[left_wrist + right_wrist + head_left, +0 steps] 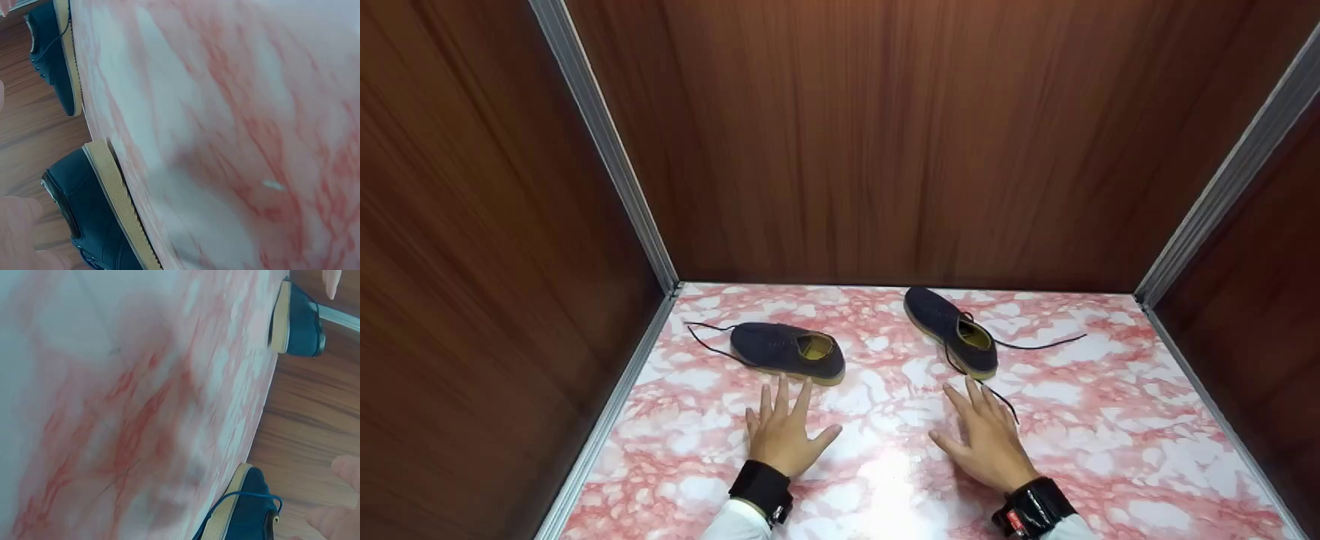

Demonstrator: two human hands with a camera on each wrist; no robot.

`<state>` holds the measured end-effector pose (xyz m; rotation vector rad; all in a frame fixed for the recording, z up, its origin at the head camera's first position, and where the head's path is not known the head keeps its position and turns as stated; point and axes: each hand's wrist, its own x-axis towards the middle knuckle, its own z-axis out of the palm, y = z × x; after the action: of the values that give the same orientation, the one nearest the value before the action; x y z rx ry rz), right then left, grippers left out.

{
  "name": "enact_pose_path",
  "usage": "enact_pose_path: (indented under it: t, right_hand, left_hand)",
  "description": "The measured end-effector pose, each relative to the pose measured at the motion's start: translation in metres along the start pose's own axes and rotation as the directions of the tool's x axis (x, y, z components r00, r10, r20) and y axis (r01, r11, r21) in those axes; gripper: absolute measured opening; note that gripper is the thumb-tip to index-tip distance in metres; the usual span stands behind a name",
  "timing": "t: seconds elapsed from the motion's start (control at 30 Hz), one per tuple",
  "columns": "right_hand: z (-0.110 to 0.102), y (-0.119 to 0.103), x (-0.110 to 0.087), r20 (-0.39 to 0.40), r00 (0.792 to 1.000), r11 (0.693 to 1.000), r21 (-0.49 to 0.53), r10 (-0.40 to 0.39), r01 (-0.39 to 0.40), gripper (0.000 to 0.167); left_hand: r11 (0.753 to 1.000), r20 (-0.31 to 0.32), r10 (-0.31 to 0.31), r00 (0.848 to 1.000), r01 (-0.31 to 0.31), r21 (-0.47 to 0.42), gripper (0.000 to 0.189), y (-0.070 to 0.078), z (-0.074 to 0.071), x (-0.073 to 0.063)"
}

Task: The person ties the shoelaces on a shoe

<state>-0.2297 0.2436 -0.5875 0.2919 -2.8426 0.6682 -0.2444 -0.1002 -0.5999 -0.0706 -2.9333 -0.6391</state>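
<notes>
1. Left shoe: upright on the marbled table, toe pointing left, its loose lace ends trailing beyond the toe.
2. Left hand: just on the near side of that shoe, fingers spread, grasping nothing.
3. Right shoe: upright on the table, toe angled to the back wall.
4. Right hand: fingers spread near that shoe's heel, holding nothing.
</notes>
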Motion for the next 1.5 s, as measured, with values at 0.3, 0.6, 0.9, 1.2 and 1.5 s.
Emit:
enact_pose_path:
  t: [0.3, 0.6, 0.9, 1.2, 1.5]
  right_hand:
    - [0.007, -0.010, 0.014, 0.065, 0.996, 0.992, 0.115, -0.055, 0.048, 0.080]
    - [0.027, -0.019, 0.031, 0.176, 0.982, 0.953, 0.303, -0.072, 0.015, 0.075]
    - [0.036, -0.028, 0.054, 0.260, 0.962, 0.909, 0.416, -0.078, -0.039, 0.073]
    - [0.045, -0.050, 0.084, 0.341, 0.939, 0.855, 0.498, -0.043, -0.142, 0.070]
    - [0.058, -0.069, 0.110, 0.326, 0.944, 0.813, 0.561, -0.044, -0.156, 0.063]
  left_hand:
    - [0.998, 0.003, -0.038, 0.999, 0.038, -0.056, 0.093, 0.004, 0.000, 0.006]
    - [0.974, 0.058, -0.085, 0.995, 0.095, -0.206, 0.095, 0.009, 0.000, 0.021]
    - [0.882, 0.079, -0.178, 0.981, 0.194, -0.429, 0.096, -0.002, -0.007, 0.038]
    - [0.850, 0.093, -0.234, 0.968, 0.250, -0.464, 0.098, -0.004, -0.010, 0.061]
    - [0.751, 0.066, -0.311, 0.948, 0.287, -0.594, 0.092, -0.004, 0.000, 0.087]
